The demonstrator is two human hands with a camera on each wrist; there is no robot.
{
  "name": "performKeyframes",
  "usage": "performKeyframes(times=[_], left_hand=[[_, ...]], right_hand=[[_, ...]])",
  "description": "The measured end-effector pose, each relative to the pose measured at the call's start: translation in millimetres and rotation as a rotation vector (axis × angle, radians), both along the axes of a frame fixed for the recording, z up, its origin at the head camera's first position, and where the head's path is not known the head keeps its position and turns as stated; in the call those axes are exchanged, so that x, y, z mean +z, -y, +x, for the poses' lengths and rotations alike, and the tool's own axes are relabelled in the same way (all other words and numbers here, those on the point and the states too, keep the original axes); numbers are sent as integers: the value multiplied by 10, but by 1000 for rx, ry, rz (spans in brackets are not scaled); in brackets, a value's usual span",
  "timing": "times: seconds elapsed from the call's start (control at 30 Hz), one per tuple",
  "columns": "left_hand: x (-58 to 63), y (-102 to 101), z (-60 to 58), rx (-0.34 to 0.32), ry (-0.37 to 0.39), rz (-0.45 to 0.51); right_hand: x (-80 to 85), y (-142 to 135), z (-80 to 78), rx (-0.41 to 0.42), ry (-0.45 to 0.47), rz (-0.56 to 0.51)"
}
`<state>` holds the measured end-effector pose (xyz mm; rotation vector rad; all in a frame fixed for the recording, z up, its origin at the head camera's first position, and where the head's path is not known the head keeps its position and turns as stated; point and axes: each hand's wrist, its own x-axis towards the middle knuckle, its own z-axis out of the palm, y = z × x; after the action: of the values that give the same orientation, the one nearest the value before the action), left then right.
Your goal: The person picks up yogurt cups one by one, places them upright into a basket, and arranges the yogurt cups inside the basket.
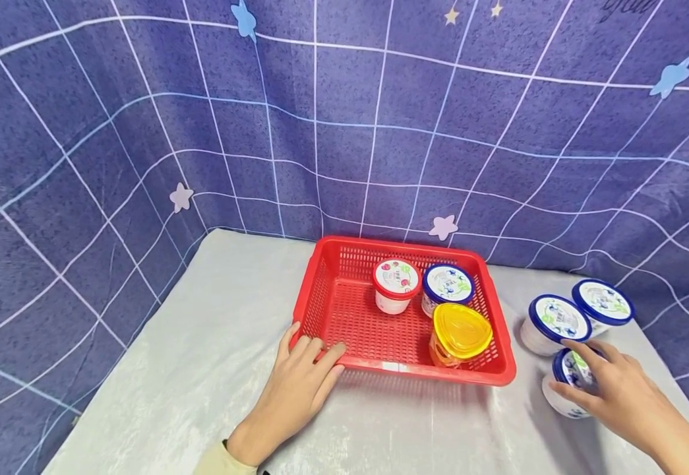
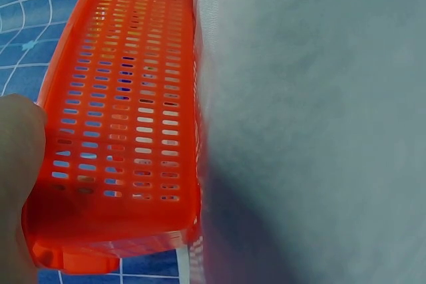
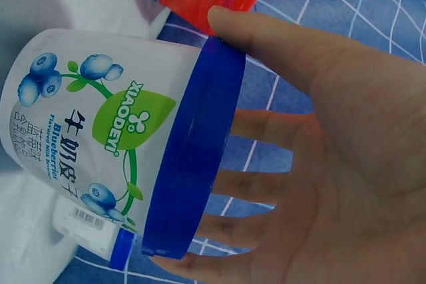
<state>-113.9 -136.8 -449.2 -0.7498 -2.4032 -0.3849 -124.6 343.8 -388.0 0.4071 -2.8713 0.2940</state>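
My left hand (image 1: 298, 381) grips the near-left rim of a red plastic basket (image 1: 391, 366), its fingers over the edge. In the left wrist view, only part of that hand (image 2: 16, 177) shows beside the basket's slotted side (image 2: 120, 131). At the right, my right hand (image 1: 623, 389) spans the blue lid of a white blueberry tub (image 1: 564, 399). The right wrist view has the thumb at one side of the lid (image 3: 196, 151) and the fingers at the other, partly hidden behind it.
Inside the basket are a red-lidded tub (image 1: 394, 300), a blue-lidded tub (image 1: 448, 284) and a yellow-lidded container (image 1: 461, 333). Two more blue-lidded tubs (image 1: 558, 320) stand just beyond my right hand. A blue gridded curtain (image 1: 344, 119) hangs behind the grey table (image 1: 213, 316).
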Motion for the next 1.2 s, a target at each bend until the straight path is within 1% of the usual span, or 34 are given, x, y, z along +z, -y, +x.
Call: performKeyframes(times=[0.13, 0.3, 0.37, 0.53, 0.67, 0.77, 1.0, 1.07, 1.2], left_hand=[[7, -2, 1, 1, 5, -2], [12, -6, 8, 7, 18, -11], [16, -7, 6, 5, 16, -12], [26, -4, -2, 1, 13, -16], [24, 1, -2, 3, 15, -15], [17, -1, -2, 3, 12, -9], [6, -5, 4, 2, 10, -3], [9, -6, 7, 4, 13, -7], [18, -6, 8, 6, 17, -13]], right_hand=[[46, 32, -3, -23, 13, 25], [149, 33, -32, 8, -95, 17], [212, 35, -34, 4, -119, 17], [422, 80, -31, -37, -133, 22], [592, 144, -73, -14, -194, 7], [692, 205, -109, -7, -213, 1], [857, 377, -197, 70, -252, -33], [897, 430, -223, 77, -256, -28], [969, 527, -276, 63, -255, -15]])
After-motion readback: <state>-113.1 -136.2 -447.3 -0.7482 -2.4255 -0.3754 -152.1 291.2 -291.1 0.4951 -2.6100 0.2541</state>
